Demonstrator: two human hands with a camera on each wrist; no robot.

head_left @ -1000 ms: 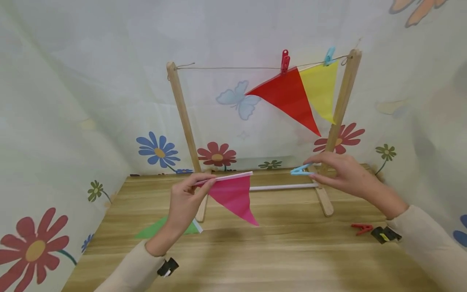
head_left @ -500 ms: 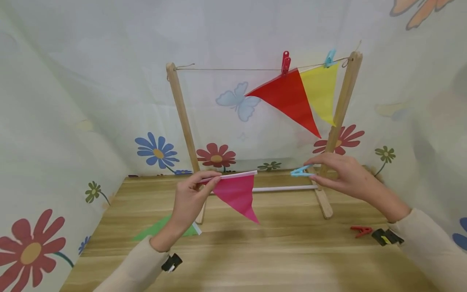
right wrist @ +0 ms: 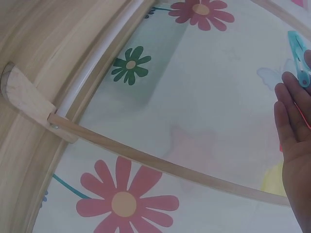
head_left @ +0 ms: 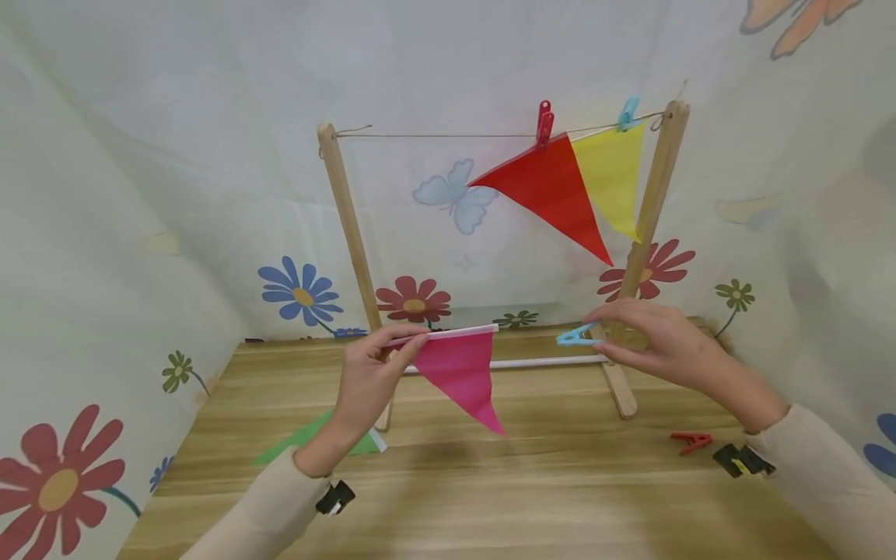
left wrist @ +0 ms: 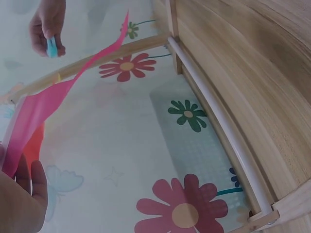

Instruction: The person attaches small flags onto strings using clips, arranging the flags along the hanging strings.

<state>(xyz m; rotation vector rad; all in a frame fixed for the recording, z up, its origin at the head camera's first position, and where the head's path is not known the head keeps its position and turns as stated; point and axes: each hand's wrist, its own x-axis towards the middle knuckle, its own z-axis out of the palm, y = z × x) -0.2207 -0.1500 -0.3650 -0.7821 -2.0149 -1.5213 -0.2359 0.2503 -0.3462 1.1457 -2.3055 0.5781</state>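
My left hand [head_left: 365,381] pinches the white top edge of a pink pennant [head_left: 462,369] between thumb and fingers, and the cloth hangs down above the table. My right hand [head_left: 661,342] holds a light blue clothespin [head_left: 575,336] by its handle ends, to the right of the pennant and apart from it. In the right wrist view the clothespin [right wrist: 299,58] shows near the fingers. Behind and above both hands, a string [head_left: 434,135] runs between two wooden posts. On it hang a red pennant [head_left: 549,190] under a red clothespin [head_left: 544,124] and a yellow pennant [head_left: 616,175] under a blue one.
A green pennant [head_left: 301,435] lies on the wooden table [head_left: 490,498], partly hidden by my left forearm. A loose red clothespin [head_left: 691,442] lies by my right sleeve. The stand's left post [head_left: 350,225], right post [head_left: 654,202] and white lower bar [head_left: 546,362] stand at the back.
My left hand has drifted slightly to the right with the pink pennant, toward the blue clothespin. My right hand stays nearly in place, still holding the clothespin.
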